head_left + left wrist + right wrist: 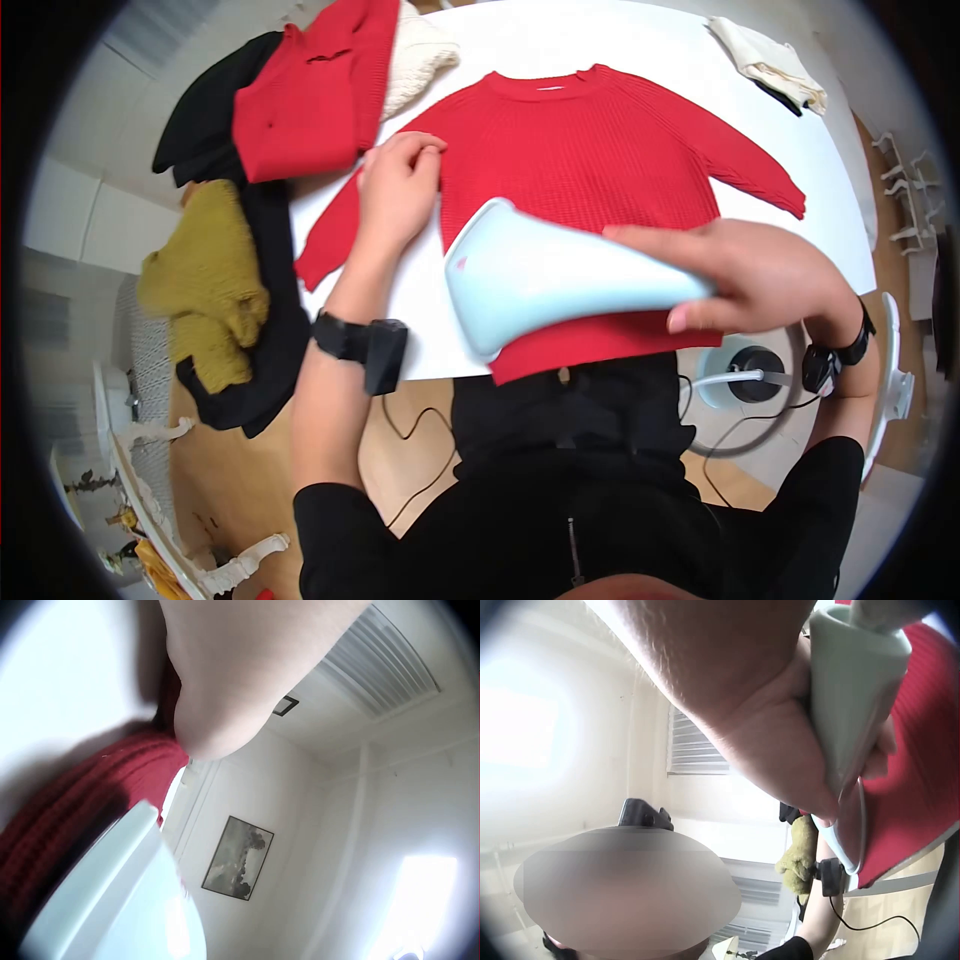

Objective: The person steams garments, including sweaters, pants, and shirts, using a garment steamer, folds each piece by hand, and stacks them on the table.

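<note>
A red ribbed sweater (560, 130) lies spread on the white table, neckline away from the body. My right hand (770, 270) grips the handle of a pale blue garment steamer (540, 280), fingers along its top and thumb below. The steamer's broad head points left and overlaps the sweater's lower part. In the right wrist view the steamer's tapered handle (855, 690) lies inside the curled fingers. My left hand (400, 180) holds the sweater at its left side, near the underarm, with bent fingers. The left wrist view shows sweater fabric (90, 787) running up to that hand; the fingertips are hidden there.
Folded red knitwear (310, 100), black garments (210, 110) and a cream knit (420, 55) lie at the back left. An olive knit (210, 270) hangs nearer. Cream cloth (765, 60) lies at the far right. The steamer's base (755, 370) and hose stand below the table's right edge.
</note>
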Demonstrator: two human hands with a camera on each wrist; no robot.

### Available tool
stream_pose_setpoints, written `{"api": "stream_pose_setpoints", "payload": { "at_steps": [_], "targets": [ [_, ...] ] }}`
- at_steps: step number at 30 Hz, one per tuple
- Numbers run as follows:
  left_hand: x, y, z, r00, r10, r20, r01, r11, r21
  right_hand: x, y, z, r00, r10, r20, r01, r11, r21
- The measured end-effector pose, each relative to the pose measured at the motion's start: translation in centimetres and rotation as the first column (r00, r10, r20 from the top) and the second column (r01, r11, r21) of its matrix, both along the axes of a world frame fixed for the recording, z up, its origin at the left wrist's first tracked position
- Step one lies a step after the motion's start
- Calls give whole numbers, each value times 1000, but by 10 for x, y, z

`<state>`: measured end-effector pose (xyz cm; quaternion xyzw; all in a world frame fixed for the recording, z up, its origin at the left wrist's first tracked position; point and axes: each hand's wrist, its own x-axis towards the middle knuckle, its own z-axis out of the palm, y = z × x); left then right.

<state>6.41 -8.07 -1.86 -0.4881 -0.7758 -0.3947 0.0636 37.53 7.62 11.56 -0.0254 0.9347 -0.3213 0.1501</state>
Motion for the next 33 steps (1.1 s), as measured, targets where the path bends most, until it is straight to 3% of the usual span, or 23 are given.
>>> {"api": "stream_pose_setpoints", "payload": {
  "at_steps": [2, 8, 12, 14, 15, 17, 18, 19, 21, 22, 25, 27, 28, 30, 33],
  "targets": [
    [1, 1, -2, 999, 13, -32, -13, 1000, 8, 10, -2, 6, 993, 14, 113, -21, 998, 58],
    [11, -6, 5, 995, 25, -100, -36, 993, -112, 57, 20, -1, 991, 12, 136, -8, 1000, -30],
    [17, -4, 5, 989, 53, -138, -63, 995, -71, 77, 40, 16, 977, -54, 207, 65, 997, -49],
    [19, -6, 5, 990, 41, -135, -49, 997, -58, 89, 56, 26, 996, -89, 10, 89, 996, 13],
    [20, -6, 5, 990, 42, -134, -51, 997, -61, 90, 60, 38, 981, -193, 33, 190, 978, 92],
    [22, -5, 6, 991, 43, -126, -49, 998, -46, 94, 83, 24, 901, -346, -261, 395, 903, 169],
    [24, -4, 6, 991, 40, -130, -46, 998, -43, 81, 83, 19, 736, -624, -264, 635, 771, -50],
    [25, -4, 5, 991, 49, -124, -53, 998, -37, 72, 104, 11, 722, -550, -418, 643, 757, 114],
    [21, -5, 7, 998, 17, -53, -20, 998, -53, 51, 145, -14, 610, -501, -614, 768, 565, 301],
    [22, -4, 8, 999, 17, -43, -18, 1000, -19, 29, 143, -14, 462, -724, -513, 877, 457, 145],
    [22, -4, 3, 994, 33, -101, -34, 999, -9, 5, 214, -30, 438, -714, -546, 887, 443, 132],
    [24, -5, 5, 997, 42, -64, -45, 998, -54, -8, 254, -40, 525, -514, -678, 851, 330, 408],
    [24, -5, 7, 998, 38, -41, -42, 994, -103, -17, 274, -44, 543, -498, -676, 839, 348, 418],
    [24, -5, 0, 994, 80, -69, -84, 995, -58, -37, 306, -57, 535, -474, -700, 842, 224, 491],
    [25, -3, -3, 976, 100, -191, -119, 989, -88, -62, 315, -67, 573, -453, -683, 806, 159, 571]
  ]
}}
